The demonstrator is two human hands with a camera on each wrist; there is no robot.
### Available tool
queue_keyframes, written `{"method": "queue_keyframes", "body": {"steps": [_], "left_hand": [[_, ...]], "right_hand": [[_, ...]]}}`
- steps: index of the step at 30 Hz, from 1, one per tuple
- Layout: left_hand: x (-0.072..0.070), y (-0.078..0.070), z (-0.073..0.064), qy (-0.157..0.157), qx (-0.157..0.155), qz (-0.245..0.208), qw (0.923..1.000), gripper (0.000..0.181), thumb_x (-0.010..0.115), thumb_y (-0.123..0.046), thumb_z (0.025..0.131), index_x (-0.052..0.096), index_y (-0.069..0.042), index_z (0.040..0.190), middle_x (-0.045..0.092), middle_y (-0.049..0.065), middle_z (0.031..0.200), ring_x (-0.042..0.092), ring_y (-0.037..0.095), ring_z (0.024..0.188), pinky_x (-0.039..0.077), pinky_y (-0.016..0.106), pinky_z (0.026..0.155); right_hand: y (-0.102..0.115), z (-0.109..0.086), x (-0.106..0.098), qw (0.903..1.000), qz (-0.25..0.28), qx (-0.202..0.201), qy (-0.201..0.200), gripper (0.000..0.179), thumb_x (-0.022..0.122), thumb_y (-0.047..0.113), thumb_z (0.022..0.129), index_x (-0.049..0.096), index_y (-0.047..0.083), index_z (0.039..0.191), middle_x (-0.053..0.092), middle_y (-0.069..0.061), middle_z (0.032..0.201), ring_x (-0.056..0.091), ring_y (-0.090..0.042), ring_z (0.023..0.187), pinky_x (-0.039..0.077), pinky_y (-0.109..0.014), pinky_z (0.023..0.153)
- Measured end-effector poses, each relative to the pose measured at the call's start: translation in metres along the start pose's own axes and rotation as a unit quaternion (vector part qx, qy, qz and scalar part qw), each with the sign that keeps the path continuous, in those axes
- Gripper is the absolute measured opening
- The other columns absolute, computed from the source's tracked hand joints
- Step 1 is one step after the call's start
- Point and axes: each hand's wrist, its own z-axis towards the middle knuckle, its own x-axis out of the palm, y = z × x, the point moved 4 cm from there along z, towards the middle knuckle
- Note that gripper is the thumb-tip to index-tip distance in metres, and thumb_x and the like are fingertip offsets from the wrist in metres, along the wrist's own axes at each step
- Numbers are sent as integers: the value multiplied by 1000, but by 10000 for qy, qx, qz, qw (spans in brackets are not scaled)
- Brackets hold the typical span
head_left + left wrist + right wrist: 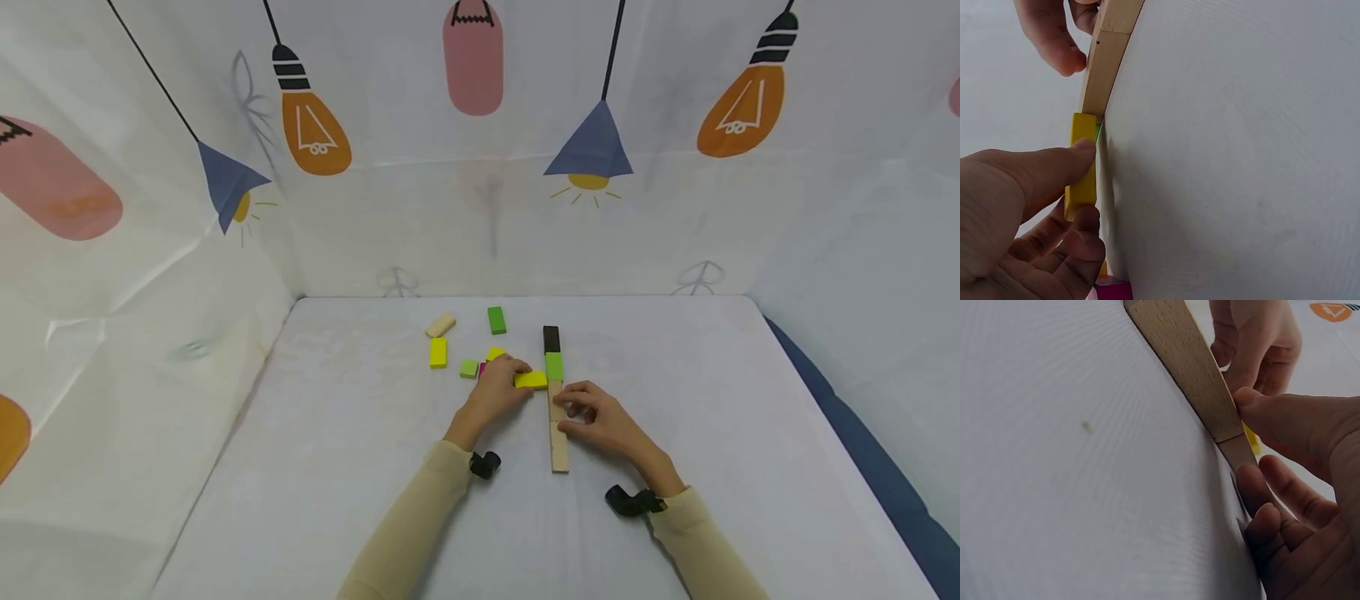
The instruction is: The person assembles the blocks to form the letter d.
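My left hand [495, 392] pinches a yellow block [531, 380] between thumb and fingers. The block's right end meets, or nearly meets, the left side of a straight row of blocks, close to where green gives way to plain wood. That row runs from a black block [551, 338] at the far end through a light green block [554, 367] to two plain wooden blocks [558, 450]. With thumb and curled fingers, my right hand [603, 421] holds the plain wooden blocks around their joint. A magenta block [1114, 291] lies beyond the left hand, mostly hidden in the head view.
Left of the row lie a green block [497, 320], a plain wooden block [441, 325], a yellow block [438, 352], a small light green block [468, 368] and another yellow block [495, 352], partly covered by the left hand. White cloth covers the table [322, 433]; printed sheeting rises behind.
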Motion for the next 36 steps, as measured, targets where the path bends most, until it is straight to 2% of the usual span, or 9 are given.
{"method": "queue_keyframes", "body": {"steps": [17, 28, 36], "left_hand": [[5, 2, 6, 262, -202, 281, 9991, 37, 75, -15, 94, 70, -5, 130, 68, 9, 126, 62, 22, 118, 49, 36, 108], [7, -2, 5, 325, -272, 498, 9979, 37, 74, -17, 96, 70, -7, 131, 67, 9, 127, 63, 21, 117, 51, 34, 107], [9, -2, 5, 289, -319, 463, 9980, 37, 74, -16, 96, 70, -7, 131, 66, 9, 127, 63, 21, 118, 51, 35, 106]], "right_hand": [[0, 0, 1, 9999, 116, -15, 9, 39, 83, 13, 86, 72, 7, 123, 64, -12, 124, 62, -15, 91, 49, -22, 69], [-1, -1, 1, 10000, 82, -15, 12, 38, 83, 15, 87, 72, 8, 122, 64, -11, 124, 62, -19, 91, 49, -22, 69], [-2, -2, 1, 9999, 111, -57, 4, 38, 83, 13, 86, 72, 6, 122, 63, -12, 124, 62, -22, 90, 48, -21, 67]]}}
